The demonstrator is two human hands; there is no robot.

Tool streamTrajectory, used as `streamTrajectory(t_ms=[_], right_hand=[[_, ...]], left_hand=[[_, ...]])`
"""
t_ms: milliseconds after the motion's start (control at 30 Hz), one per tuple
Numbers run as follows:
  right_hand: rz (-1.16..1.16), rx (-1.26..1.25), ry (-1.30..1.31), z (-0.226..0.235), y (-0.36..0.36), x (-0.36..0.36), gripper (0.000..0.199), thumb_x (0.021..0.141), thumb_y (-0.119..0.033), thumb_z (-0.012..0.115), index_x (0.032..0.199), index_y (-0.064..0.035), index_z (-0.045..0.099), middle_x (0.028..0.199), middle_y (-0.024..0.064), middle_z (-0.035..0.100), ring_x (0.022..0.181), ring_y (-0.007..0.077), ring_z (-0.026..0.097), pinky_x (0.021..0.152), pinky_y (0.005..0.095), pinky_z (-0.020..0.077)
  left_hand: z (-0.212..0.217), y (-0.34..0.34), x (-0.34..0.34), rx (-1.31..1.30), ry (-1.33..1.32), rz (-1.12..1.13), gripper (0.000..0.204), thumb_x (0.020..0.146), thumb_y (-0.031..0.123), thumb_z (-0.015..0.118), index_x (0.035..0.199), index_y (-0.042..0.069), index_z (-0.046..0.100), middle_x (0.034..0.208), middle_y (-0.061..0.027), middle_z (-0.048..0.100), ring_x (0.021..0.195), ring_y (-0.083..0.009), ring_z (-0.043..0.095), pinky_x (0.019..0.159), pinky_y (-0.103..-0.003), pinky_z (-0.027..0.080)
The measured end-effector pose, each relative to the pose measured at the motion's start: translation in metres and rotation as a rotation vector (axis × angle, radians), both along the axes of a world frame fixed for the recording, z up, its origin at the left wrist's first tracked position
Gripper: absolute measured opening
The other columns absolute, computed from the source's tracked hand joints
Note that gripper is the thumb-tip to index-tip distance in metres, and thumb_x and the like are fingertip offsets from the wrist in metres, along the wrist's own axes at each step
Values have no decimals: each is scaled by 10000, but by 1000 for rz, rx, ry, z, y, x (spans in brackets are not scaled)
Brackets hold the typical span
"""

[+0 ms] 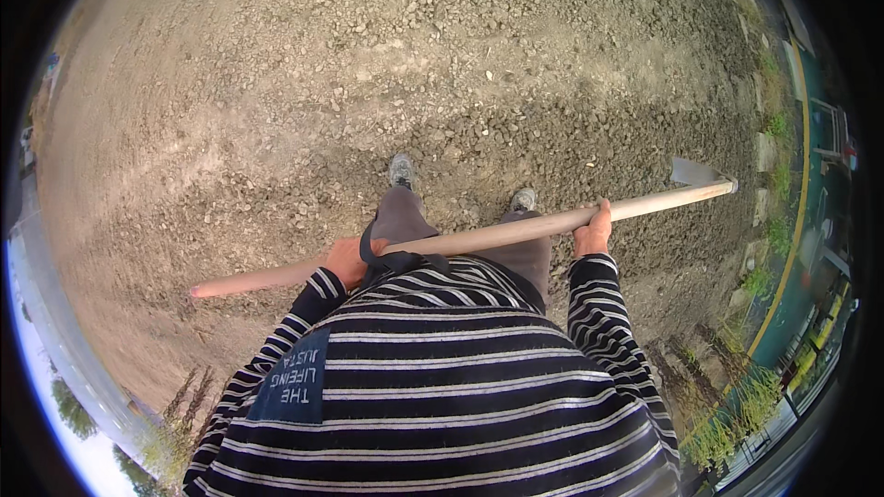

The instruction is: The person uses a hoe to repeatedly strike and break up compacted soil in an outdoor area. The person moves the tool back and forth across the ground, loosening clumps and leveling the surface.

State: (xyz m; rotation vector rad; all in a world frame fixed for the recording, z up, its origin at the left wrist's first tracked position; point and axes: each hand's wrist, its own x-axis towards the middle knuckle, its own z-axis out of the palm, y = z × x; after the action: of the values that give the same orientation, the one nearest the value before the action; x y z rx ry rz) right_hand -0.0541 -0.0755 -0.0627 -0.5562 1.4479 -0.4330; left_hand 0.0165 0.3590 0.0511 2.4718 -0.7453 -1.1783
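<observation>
Across the front of my body lies a hoe (479,237) with a long pale wooden handle, its right end a little farther from me than its left. The grey metal blade (695,172) is at the right end, above the soil. My left hand (346,262) is closed round the handle near my waist, beside a black strap (378,253) that loops over the wood. Farther right, my right hand (593,232) grips the handle with the thumb on top. The handle's butt sticks out left past my left hand.
Loose, clumpy brown soil (442,55) with small stones spreads around my feet. My grey shoes (401,170) stand on it. Along the right runs a row of pale blocks (766,153) with green weeds, then a green surface with a yellow line (799,175). Leafy plants (737,405) grow at the lower right.
</observation>
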Motion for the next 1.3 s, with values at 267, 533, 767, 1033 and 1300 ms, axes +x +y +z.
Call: streamTrajectory(t_ms=[267,533,767,1033,1300], right_hand=[[-2,174,59,-46,134,58,188,747,-148,556,822,-47,417,613,64,459,482,200,463,460,336,441],[9,510,34,-72,233,81,165,744,-128,559,850,-45,464,595,87,474,478,225,474,454,378,428],[-57,119,45,-10,106,56,192,755,-178,570,816,-26,471,638,101,501,489,232,497,441,363,455],[-57,83,247,-21,43,33,172,796,-215,524,771,-76,426,589,38,431,489,180,432,471,325,416],[-94,510,40,-72,178,27,134,723,-122,520,682,-70,404,485,61,399,412,219,396,412,358,389]], left_hand=[[77,68,58,307,-16,-83,212,619,177,576,812,116,514,602,-129,550,604,-311,561,529,-408,436],[149,108,52,470,-74,8,185,583,189,593,752,121,560,611,-124,566,609,-300,570,554,-393,457],[62,57,47,250,69,-72,236,632,241,577,840,138,536,635,-140,567,632,-334,561,560,-418,446],[64,-11,60,21,60,-46,156,718,205,522,837,105,524,577,-144,526,555,-320,537,495,-391,419],[153,40,68,492,-100,-134,171,587,160,587,752,143,547,583,-97,555,594,-286,569,534,-387,448]])
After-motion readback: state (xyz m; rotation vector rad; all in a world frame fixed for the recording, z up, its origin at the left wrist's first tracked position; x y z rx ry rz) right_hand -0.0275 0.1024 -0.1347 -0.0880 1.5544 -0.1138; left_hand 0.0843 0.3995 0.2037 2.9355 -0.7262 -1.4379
